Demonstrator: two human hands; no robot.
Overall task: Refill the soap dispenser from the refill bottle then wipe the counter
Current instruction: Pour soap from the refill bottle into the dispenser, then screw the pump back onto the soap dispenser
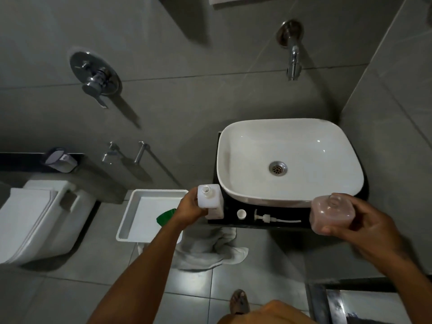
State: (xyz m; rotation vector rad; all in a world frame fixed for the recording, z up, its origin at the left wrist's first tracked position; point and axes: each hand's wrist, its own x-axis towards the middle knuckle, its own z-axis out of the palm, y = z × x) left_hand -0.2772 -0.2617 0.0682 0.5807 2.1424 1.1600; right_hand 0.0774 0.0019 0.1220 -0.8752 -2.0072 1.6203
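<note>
Both forearms reach toward the counter (233, 206): left hand (190, 208) grips the upright, uncapped white bottle (209, 201), right hand (364, 224) grips the pinkish bottle (332, 213), mouth up, well apart to its right.

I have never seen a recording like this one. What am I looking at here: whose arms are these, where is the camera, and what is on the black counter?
There is no machine. A person wears a wide-angle camera on the head, looking down at their own two arms in a bathroom.

The left hand holds a white bottle with its neck open, standing at the left end of the black counter. The right hand holds a clear bottle of pinkish liquid, also uncapped.

On the counter, in front of the white sink, lie a small white cap and a pump with its tube. A white towel lies on the floor below.
</note>
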